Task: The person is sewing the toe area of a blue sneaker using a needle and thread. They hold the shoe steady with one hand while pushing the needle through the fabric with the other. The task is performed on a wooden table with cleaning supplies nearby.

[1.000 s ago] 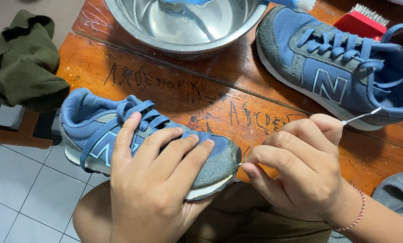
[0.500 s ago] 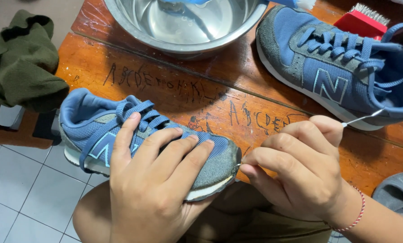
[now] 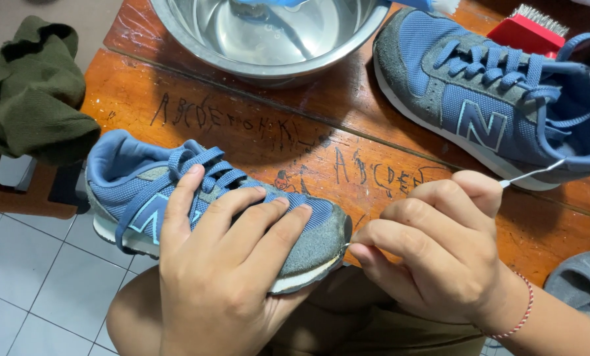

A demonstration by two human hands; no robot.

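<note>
Head view: left hand (image 3: 222,277) lay flat over the near shoe (image 3: 196,204), fingers spread across its toe & laces, pressing it down at the table (image 3: 255,138) edge, above the person's lap. Right hand (image 3: 440,257) was closed tight round a thin white tool (image 3: 529,175), its tip touching the shoe's toe by the sole; handle end stuck out past the thumb. 2nd shoe (image 3: 499,105) sat top right, well apart. Steel bowl (image 3: 268,39) w/ water at top centre. Red brush (image 3: 529,29) behind 2nd shoe. Green cloth (image 3: 31,92) far left.
</note>
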